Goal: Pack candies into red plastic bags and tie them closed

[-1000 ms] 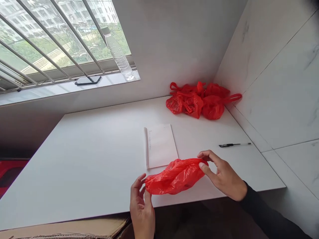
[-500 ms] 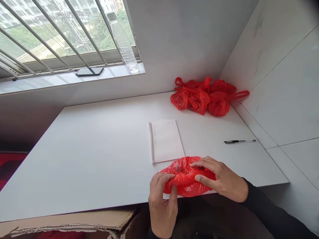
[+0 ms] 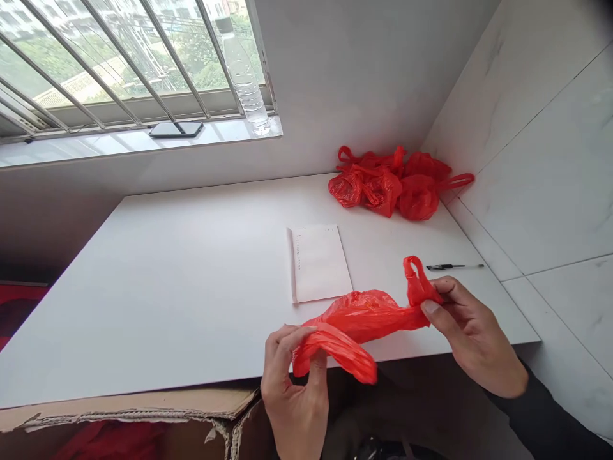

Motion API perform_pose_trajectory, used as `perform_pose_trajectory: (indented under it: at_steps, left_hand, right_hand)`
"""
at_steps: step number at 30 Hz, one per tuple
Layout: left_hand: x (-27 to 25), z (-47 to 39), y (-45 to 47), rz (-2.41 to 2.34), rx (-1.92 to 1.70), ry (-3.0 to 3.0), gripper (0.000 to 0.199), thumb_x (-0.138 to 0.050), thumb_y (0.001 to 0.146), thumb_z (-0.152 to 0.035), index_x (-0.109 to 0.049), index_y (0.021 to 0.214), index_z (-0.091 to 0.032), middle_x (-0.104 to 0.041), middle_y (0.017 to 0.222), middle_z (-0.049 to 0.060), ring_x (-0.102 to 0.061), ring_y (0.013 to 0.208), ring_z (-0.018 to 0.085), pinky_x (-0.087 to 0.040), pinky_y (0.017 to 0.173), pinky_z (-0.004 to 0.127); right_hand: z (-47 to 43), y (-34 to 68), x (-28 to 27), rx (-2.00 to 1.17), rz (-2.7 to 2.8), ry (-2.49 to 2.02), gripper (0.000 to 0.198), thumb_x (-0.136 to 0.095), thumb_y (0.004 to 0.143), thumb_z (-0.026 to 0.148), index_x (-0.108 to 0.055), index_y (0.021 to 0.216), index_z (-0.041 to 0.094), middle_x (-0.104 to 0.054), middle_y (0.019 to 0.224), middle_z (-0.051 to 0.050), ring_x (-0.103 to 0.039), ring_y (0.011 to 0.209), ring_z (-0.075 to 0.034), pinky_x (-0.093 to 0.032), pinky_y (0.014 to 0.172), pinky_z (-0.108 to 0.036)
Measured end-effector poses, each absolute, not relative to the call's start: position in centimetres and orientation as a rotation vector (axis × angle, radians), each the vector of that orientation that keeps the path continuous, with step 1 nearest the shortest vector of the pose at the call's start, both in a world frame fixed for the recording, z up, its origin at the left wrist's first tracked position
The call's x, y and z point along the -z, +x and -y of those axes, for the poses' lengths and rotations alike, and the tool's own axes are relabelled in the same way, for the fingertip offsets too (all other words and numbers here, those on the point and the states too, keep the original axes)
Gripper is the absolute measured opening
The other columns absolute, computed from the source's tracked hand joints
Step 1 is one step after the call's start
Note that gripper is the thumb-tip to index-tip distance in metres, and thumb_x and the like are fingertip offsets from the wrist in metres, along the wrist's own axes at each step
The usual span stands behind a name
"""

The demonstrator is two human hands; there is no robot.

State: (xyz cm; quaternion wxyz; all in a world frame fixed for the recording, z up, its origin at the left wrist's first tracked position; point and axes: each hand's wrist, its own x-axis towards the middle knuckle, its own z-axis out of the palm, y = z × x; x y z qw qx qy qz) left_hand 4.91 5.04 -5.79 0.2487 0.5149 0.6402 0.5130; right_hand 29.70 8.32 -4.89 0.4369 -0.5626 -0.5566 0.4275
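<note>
A red plastic bag (image 3: 364,314) is stretched sideways between my two hands at the front edge of the white table. My left hand (image 3: 297,390) pinches its left end between thumb and fingers, and a handle loop hangs down to the right of that hand. With thumb and forefinger my right hand (image 3: 472,332) grips the right end, where the other handle loop sticks up. Behind the bag lies a white notepad (image 3: 320,265) with small print down its left side. What the bag holds, if anything, is hidden.
Several bunched red plastic bags (image 3: 383,188) lie at the back right corner. A black pen (image 3: 450,266) rests near the right wall. On the window sill are a phone (image 3: 176,130) and a water bottle (image 3: 249,89). Below the table's front edge stands an open cardboard box (image 3: 143,409).
My hands have moved apart, the right one further right. The gathered bag is now pulled out lengthwise, with both handle loops showing. My view has shifted slightly.
</note>
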Motion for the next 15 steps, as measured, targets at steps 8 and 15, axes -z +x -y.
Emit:
perform_pose_trajectory:
  at_steps: [8,15]
  left_hand:
    - [4.0,-5.7,4.3,-2.094,-1.376,1.064,0.028,-0.071,0.080,-0.046,-0.065,0.093,-0.022,-0.061,0.082,-0.001,-0.053,0.071,0.014,-0.044,0.064,0.025]
    - [3.0,-5.0,5.9,-1.820,-1.487,1.338,0.018,-0.071,0.086,-0.033,-0.070,0.102,-0.025,-0.063,0.099,0.003,-0.060,0.089,0.017,-0.051,0.074,0.026]
  right_hand:
    - [-7.2,28.9,3.4,-0.787,1.253,-1.406,0.025,-0.065,0.093,0.035,-0.056,0.116,0.030,-0.060,0.119,-0.007,-0.060,0.112,-0.026,-0.053,0.097,-0.045]
    - [-4.9,24.5,-0.1,-0.575,1.832,-1.066,0.035,-0.051,0.097,0.011,-0.056,0.122,0.035,-0.065,0.106,-0.005,-0.063,0.100,-0.024,-0.057,0.083,-0.044]
